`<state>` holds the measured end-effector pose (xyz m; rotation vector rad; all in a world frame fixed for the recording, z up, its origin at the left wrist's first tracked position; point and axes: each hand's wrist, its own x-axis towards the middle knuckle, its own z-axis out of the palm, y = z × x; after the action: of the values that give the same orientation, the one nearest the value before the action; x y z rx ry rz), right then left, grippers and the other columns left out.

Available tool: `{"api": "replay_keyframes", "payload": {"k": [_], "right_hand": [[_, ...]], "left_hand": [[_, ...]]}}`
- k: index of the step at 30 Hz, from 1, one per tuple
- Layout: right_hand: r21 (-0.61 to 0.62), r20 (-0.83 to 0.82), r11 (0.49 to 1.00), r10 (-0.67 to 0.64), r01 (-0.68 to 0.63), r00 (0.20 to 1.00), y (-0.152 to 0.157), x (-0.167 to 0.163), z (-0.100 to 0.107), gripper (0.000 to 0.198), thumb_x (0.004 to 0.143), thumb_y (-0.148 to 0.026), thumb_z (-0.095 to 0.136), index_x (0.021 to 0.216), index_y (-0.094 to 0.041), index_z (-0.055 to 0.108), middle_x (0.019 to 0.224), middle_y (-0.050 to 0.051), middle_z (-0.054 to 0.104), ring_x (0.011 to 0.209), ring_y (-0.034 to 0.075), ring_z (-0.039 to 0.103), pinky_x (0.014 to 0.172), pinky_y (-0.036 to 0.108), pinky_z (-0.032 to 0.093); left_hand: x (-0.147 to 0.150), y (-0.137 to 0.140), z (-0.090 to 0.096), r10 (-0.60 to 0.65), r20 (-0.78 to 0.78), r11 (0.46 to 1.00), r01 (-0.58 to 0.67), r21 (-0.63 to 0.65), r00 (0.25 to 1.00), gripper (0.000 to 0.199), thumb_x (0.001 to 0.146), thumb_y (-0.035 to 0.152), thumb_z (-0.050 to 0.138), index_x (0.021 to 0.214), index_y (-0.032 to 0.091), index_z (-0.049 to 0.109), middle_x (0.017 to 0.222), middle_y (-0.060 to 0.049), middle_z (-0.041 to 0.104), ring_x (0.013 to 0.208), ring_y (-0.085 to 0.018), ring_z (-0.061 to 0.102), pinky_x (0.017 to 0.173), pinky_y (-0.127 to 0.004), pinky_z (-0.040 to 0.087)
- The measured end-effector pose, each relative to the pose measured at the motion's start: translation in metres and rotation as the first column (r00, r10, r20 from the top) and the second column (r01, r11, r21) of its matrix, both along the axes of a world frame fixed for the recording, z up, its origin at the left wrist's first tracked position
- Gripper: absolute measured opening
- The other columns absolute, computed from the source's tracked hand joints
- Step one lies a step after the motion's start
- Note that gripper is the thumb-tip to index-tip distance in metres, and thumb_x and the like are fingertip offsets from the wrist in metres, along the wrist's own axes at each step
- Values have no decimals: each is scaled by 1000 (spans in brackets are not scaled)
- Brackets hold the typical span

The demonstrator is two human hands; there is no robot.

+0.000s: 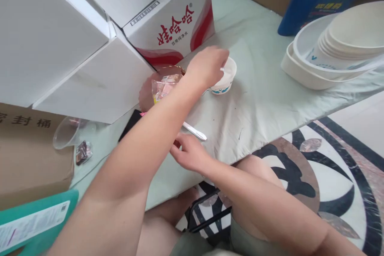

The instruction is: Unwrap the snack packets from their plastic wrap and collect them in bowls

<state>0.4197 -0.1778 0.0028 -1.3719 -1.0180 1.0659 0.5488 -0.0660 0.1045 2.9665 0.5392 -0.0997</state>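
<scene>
My left hand (208, 66) reaches over a white paper bowl (222, 88) with a blue print near its base. Its fingers are closed at the bowl's near rim, and what they pinch is hidden. Below my left forearm is my right hand (192, 154), with curled fingers partly covered by that forearm; I cannot make out what they hold. A white pen-like stick (195, 131) lies on the cloth just above my right hand. Behind my left forearm, a pink scalloped dish (147, 92) carries clear-wrapped pink packets (165, 86).
White cartons (177, 28) rise at the left and back. Stacked paper bowls (354, 36) stand in white basins (312, 76) at the right, near a blue container (318, 0). A clear cup (66, 132) and a dark wrapped packet (83, 153) lie at left on the cloth-covered table (264, 100).
</scene>
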Motion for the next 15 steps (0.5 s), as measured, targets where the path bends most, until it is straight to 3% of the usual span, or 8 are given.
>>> {"api": "replay_keyframes", "payload": {"k": [3,7,11,15], "right_hand": [[11,-7,1000,-3,3,1000,-2,1,2,10,87,-17,55,77,-21,53,74,-3,58,70,13,53,64,25,34],[21,-48,1000,5,-4,999,-4,3,4,10,87,-17,56,78,-21,53,78,-2,60,75,14,55,67,25,36],[12,-66,1000,18,-17,998,-2,4,7,12,86,-16,56,77,-21,52,78,-2,60,76,14,55,68,25,37],[5,-75,999,37,-37,997,-2,2,10,13,86,-15,55,75,-21,51,78,-2,59,75,13,54,68,25,36]], "left_hand": [[32,7,-3,38,-388,985,-101,-143,921,13,71,15,72,84,16,70,85,-6,66,96,-29,67,92,-43,49],[53,17,-1,88,-525,923,-267,-276,847,24,79,13,59,98,10,74,83,-6,69,82,-18,69,85,-36,52],[71,21,-6,8,-647,966,-174,-193,763,42,66,-1,60,100,17,78,85,-1,70,95,-20,68,97,-37,48],[84,20,-16,-76,-727,992,-20,-123,683,32,63,5,68,89,20,79,84,-1,69,103,-27,66,101,-41,46]]}}
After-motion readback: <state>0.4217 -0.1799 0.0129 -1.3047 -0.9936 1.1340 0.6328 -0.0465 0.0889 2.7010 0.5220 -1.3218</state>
